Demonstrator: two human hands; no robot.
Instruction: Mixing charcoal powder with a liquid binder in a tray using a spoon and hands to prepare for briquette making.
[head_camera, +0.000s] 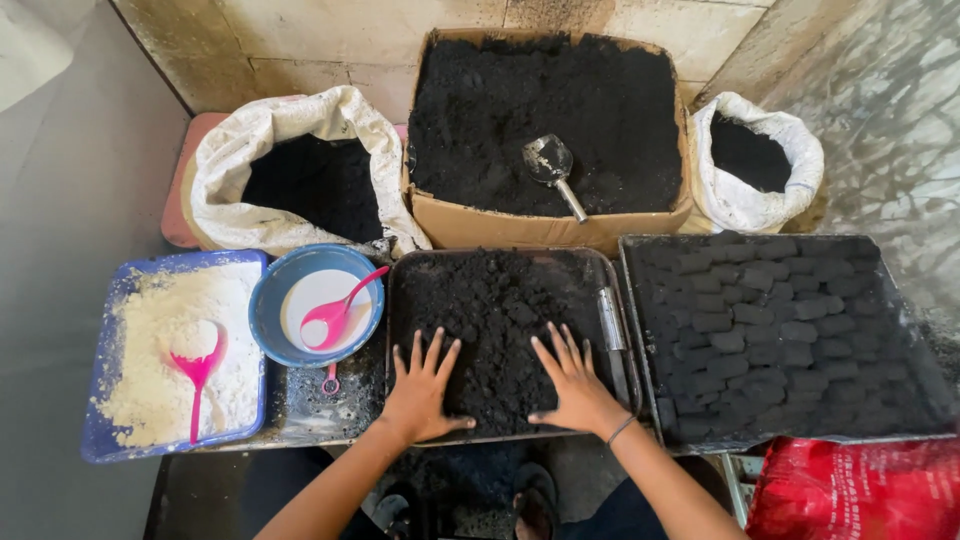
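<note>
— Both hands lie flat, fingers spread, gripping nothing: the left hand (420, 390) and right hand (575, 385) press on the black powder heap (495, 320) in the middle metal tray (400, 300).

— Why flat?

— Probably to pack it down. The finished dark blocks (770, 320) sit in the tray beside it, within easy reach, and the pink spoon (340, 310) rests in the blue bowl (270, 310).

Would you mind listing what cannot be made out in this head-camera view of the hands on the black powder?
- Palms of the left hand and right hand: pressed flat on the black powder, undersides hidden.
- Metal tool on the tray: too small to identify.
- Depth of the left sack: contents in shadow.
- Red bag: cut off by the bottom edge.
</note>
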